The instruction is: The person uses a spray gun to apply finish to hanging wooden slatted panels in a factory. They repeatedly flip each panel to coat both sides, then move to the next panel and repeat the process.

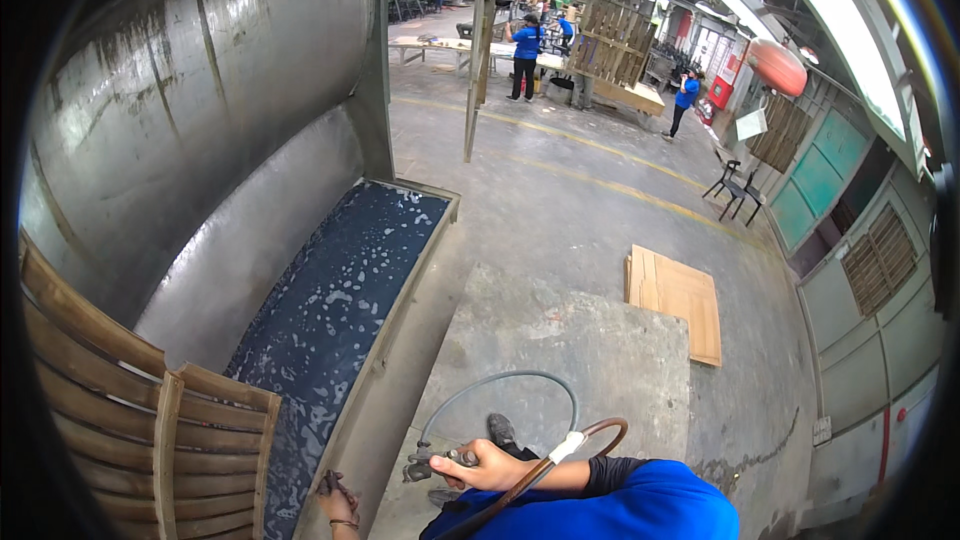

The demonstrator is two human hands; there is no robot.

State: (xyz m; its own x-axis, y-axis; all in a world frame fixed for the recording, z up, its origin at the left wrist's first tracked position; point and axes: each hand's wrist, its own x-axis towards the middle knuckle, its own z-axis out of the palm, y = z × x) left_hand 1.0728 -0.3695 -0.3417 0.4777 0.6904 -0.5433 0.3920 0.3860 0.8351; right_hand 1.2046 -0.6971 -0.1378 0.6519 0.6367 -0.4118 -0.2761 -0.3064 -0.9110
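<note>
Blue-sleeved right hand [484,467] grips sprayer [419,467]; left hand's [340,507] grip unclear; trough [385,345] holds foamy liquid [335,290].

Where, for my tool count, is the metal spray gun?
Head view, lower middle: the spray gun is in the right hand, right of the long liquid-filled trough.

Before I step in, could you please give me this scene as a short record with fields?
Right hand: fingers around a spray gun
Left hand: by the trough rim, grip unclear
Grey hose: loops from the spray gun
Liquid: dark blue, whitish foam patches
Lower left: slatted wooden panel
Floor: overlapping brown sheets
Background: people in blue shirts
</note>
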